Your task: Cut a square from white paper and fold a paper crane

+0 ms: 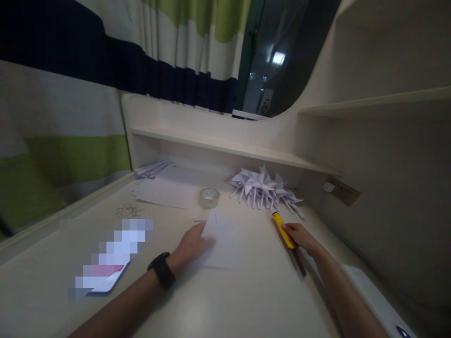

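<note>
White paper sheet [222, 239] lies flat on the counter [225, 300], pinned at its near-left edge by the left hand [192, 245], fingers spread flat. Just right of it, the right hand [299, 235] rests its fingers on one yellow utility knife [283, 229]. Behind sit one tape roll [209, 197] and a pile of folded paper pinwheels [262, 188], too tangled to count.

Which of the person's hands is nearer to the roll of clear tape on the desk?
Left. The left hand rests on the white paper sheet, just in front of the tape roll. The right hand lies farther right, touching the yellow cutter.
</note>
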Demonstrator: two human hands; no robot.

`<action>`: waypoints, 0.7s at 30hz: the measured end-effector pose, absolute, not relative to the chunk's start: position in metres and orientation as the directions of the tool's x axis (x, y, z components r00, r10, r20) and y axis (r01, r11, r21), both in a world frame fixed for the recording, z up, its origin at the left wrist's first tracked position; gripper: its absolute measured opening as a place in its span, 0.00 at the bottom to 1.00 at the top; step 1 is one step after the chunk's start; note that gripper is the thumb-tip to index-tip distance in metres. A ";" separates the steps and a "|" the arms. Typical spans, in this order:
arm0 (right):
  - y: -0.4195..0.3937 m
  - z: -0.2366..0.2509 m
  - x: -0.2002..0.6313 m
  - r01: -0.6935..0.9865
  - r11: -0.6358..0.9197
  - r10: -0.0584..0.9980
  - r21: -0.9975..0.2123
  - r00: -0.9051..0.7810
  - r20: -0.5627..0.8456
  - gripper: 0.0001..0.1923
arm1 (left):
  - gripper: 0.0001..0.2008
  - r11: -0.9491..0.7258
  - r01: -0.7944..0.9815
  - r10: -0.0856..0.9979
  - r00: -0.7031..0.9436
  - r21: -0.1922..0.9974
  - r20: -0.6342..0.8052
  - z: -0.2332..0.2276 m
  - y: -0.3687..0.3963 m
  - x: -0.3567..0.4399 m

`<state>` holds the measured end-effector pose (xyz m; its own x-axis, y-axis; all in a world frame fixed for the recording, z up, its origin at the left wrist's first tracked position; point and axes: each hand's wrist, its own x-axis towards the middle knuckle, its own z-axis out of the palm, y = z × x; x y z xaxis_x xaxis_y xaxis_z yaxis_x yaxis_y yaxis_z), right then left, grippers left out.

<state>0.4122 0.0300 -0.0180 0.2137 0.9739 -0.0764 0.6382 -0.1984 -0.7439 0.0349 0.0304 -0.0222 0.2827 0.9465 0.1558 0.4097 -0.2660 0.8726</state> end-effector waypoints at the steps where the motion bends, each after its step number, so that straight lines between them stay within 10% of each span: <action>1: 0.033 -0.019 0.415 0.666 -0.180 0.979 -0.724 0.196 -0.064 0.16 | 0.19 -0.278 0.430 0.948 0.264 0.859 0.175 -0.021 0.029 0.035; 7: 0.056 -0.031 0.434 0.827 -0.106 0.991 -0.552 0.133 0.008 0.17 | 0.28 -0.346 0.559 0.934 0.131 0.753 0.332 -0.012 0.029 0.010; 11: 0.061 -0.038 0.439 0.936 -0.108 0.991 -0.335 0.128 0.036 0.21 | 0.14 -0.377 0.771 0.892 0.152 0.514 0.426 0.005 0.045 -0.055; 21: 0.061 -0.045 0.438 0.983 -0.043 0.997 -0.178 0.053 0.051 0.21 | 0.13 -0.195 0.977 0.960 0.173 0.086 0.219 0.008 0.064 -0.163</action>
<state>0.4377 0.0608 -0.0451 0.0532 0.9973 0.0509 0.9831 -0.0434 -0.1777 -0.1627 0.0643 0.0081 0.1726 0.9604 0.2187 0.9770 -0.1952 0.0860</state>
